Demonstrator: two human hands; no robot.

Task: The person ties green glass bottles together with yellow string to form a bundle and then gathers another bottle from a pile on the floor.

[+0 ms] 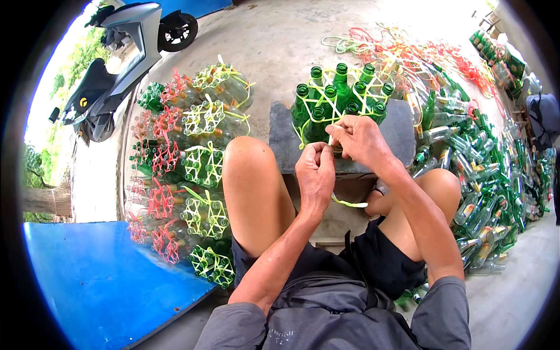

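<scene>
Several green glass bottles [342,81] stand upright in a tight bundle on a grey slab [402,125] between my knees. A yellow-green plastic strap [356,204] weaves around their necks, and its loose tail hangs below my hands. At the bundle's near side, my left hand [315,175] is closed in a pinch on the strap. Just above and to the right, my right hand [361,140] pinches the strap too, close against the near bottles. The fingertips nearly meet, so the exact crossing of the strap is partly hidden.
Rows of strapped bottle bundles [204,166] stand on my left beside a blue panel [105,280]. To my right lies a large heap of loose bottles [472,175]. Tangled red and yellow-green straps [408,52] cover the floor ahead. A scooter [125,52] is parked far left.
</scene>
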